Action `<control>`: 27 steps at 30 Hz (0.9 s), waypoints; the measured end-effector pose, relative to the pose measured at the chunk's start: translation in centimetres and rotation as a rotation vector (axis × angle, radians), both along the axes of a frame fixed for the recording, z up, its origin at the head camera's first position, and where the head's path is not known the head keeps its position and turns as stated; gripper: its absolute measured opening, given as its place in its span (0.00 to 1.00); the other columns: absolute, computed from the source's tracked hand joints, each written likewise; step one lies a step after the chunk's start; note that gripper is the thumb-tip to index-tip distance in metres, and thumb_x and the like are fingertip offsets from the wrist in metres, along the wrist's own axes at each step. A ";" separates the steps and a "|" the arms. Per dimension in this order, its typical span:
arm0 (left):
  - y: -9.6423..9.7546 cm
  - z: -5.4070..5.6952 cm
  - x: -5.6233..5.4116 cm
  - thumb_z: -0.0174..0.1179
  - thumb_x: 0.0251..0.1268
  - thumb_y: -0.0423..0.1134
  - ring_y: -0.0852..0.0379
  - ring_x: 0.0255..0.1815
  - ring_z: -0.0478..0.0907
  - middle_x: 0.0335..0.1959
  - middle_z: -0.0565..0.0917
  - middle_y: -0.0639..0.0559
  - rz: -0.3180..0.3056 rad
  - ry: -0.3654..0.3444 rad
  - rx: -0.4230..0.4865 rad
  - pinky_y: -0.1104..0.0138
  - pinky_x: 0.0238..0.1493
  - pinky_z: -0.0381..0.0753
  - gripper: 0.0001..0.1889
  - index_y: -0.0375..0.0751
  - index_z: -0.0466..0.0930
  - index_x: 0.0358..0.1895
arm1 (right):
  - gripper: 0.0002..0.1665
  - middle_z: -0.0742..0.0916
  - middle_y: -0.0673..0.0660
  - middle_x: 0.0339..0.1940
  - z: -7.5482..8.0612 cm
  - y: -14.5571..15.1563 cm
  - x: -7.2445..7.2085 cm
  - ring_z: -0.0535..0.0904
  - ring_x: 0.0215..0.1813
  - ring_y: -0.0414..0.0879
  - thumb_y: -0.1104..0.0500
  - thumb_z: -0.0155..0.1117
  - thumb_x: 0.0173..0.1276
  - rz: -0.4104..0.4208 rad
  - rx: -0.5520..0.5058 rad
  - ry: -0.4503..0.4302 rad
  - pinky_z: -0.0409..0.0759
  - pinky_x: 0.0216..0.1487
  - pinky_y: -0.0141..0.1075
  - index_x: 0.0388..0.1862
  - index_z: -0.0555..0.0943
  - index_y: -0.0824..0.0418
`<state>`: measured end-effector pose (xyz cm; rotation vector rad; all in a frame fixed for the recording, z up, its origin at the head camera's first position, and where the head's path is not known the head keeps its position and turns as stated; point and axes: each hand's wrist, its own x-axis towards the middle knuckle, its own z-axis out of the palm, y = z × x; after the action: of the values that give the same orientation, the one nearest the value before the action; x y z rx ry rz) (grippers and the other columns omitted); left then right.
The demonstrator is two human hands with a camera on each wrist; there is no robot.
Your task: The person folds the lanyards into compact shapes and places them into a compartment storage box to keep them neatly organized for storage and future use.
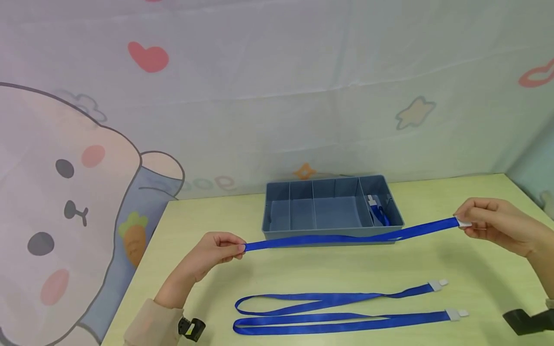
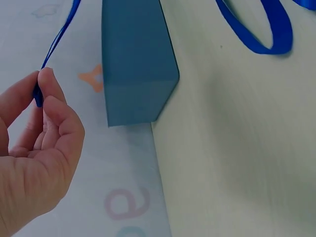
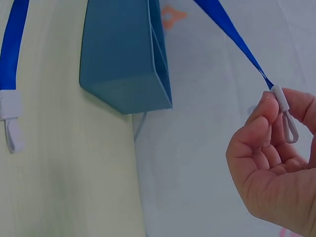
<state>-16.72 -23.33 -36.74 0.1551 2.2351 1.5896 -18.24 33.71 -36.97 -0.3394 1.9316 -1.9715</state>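
A blue lanyard (image 1: 346, 237) is held taut just in front of the gray tray (image 1: 331, 231), the left hand (image 1: 215, 254) pinching its loop end and the right hand (image 1: 491, 224) its white clip (image 3: 279, 98). Both grips look light, perhaps fingertip only; more tension could pull an end free.

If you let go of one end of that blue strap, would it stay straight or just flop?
Probably flop: the flat blue fabric lanyard looks thin, straight only while the left hand and right hand pinch its ends. It seems light. Its white plastic clip would likely drop first.
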 end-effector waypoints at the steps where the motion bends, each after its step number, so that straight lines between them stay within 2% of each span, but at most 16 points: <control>1: 0.1 0.2 0.0 0.62 0.61 0.38 0.54 0.35 0.79 0.28 0.83 0.51 0.000 0.001 0.001 0.69 0.38 0.77 0.14 0.28 0.80 0.43 | 0.21 0.81 0.53 0.28 0.1 -0.1 0.0 0.79 0.29 0.43 0.71 0.40 0.73 0.000 -0.006 0.002 0.81 0.33 0.30 0.35 0.83 0.60; 14: 2.1 2.2 0.4 0.61 0.62 0.36 0.60 0.33 0.80 0.30 0.84 0.52 0.006 -0.036 0.130 0.74 0.36 0.79 0.14 0.27 0.79 0.44 | 0.21 0.83 0.53 0.31 2.2 -2.6 1.0 0.81 0.32 0.42 0.73 0.40 0.73 0.024 -0.102 0.034 0.82 0.36 0.30 0.36 0.83 0.61; 27: 4.3 3.8 1.2 0.61 0.62 0.33 0.61 0.31 0.80 0.29 0.84 0.53 -0.005 -0.062 0.210 0.74 0.36 0.78 0.12 0.29 0.80 0.44 | 0.20 0.84 0.54 0.33 3.7 -5.0 1.5 0.83 0.35 0.44 0.75 0.42 0.71 0.088 -0.115 0.025 0.82 0.39 0.33 0.40 0.83 0.62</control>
<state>-15.49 -18.99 -32.90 0.1665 2.0170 1.7988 -16.70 28.66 -33.22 -0.4730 1.7903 -2.0344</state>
